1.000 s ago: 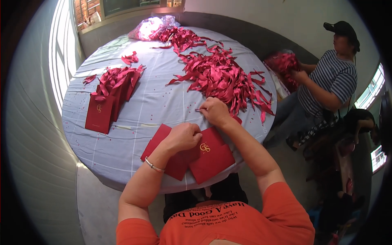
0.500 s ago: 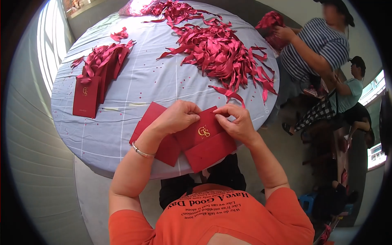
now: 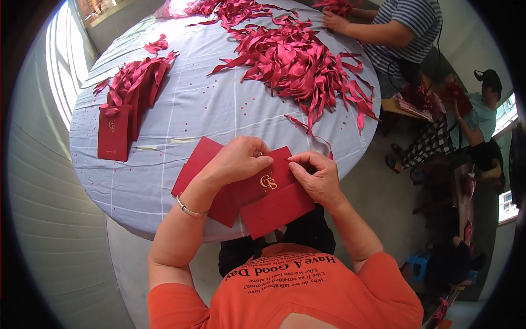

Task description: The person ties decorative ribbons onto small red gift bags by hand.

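Note:
A flat-folded red paper bag (image 3: pixel 276 211) with a gold emblem lies before me, tilted and reaching past the table's near edge. My left hand (image 3: pixel 244 159) is closed at its top left, with thumb and forefinger pinched together; part of the top edge is hidden beneath it. At the top right corner my right hand (image 3: pixel 315 172) pinches the tip of a dark red ribbon (image 3: pixel 307 127) against the bag. That ribbon trails up and behind my right hand onto the cloth. More flat red paper bags (image 3: pixel 200 159) lie partly under my left wrist.
A large heap of red ribbons (image 3: pixel 301 60) covers the table's far right. At the left, several red bags with ribbons (image 3: pixel 114 134) lie overlapped in a row. Across the table a person in a striped shirt (image 3: pixel 411 27) handles ribbons. Another person (image 3: pixel 482 118) sits farther right.
The bag has shifted slightly left and toward me, with both hands still near its top. The person in stripes has moved left, closer to the table's far edge.

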The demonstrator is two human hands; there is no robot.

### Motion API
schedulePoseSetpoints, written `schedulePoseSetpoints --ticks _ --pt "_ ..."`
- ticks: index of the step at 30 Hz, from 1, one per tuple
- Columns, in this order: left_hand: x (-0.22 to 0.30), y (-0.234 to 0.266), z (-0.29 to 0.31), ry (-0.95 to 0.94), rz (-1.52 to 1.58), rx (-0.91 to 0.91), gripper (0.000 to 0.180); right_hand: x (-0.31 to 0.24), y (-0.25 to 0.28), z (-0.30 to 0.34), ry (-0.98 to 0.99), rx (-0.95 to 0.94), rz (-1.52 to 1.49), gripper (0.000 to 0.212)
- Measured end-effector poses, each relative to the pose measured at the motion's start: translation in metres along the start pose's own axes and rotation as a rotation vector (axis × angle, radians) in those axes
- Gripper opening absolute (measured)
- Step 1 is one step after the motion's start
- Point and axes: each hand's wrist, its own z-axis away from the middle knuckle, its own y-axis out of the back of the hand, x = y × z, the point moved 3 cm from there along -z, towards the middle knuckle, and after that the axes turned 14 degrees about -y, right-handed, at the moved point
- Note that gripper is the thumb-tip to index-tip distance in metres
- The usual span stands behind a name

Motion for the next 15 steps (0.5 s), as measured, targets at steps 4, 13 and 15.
schedulePoseSetpoints --ticks 4,13,15 --pt "0.001 0.000 -0.003 -0.024 -0.087 -0.037 0.021 -0.012 0.001 0.001 0.094 0.000 0.110 0.009" --pt "-0.009 0.001 -0.002 0.036 0.178 -0.064 0.013 -0.026 0.010 -0.001 0.134 0.030 0.171 0.010" --pt "-0.009 0.000 -0.003 0.017 0.194 -0.094 0.015 -0.027 0.010 -0.002 0.182 0.037 0.199 0.011"
